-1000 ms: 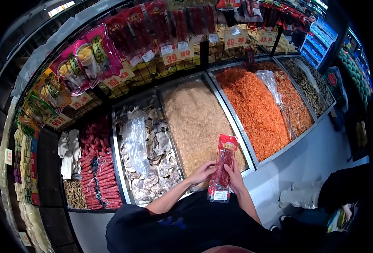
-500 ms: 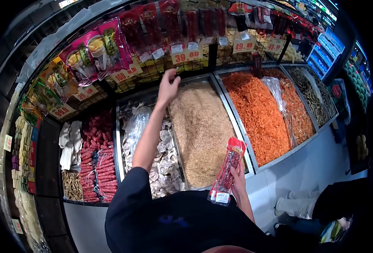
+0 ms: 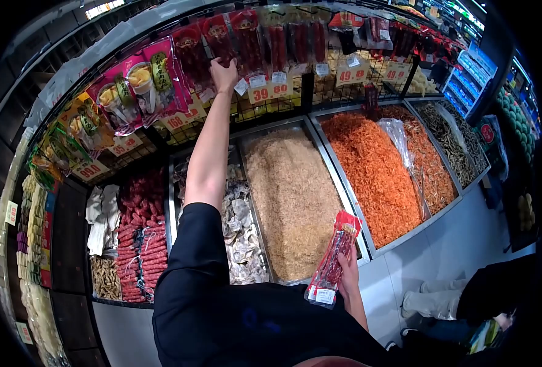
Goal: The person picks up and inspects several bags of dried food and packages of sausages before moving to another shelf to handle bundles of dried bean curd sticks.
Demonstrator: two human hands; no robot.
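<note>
Far left, price card (image 3: 89, 170) reading 99.0. Up at the rack, left hand (image 3: 224, 73), fingers at the foot of a hanging red pack (image 3: 217, 38), grip unclear — long axis vertical, straight above the hand. Beside it, tag (image 3: 265, 92): 39 80. Lower right, right hand (image 3: 348, 274) clasped round a tilted sausage packet (image 3: 334, 260) — label unreadable.

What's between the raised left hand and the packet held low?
Head view: the tray of pale shredded dried food lies between the left hand and the sausage packet.
</note>
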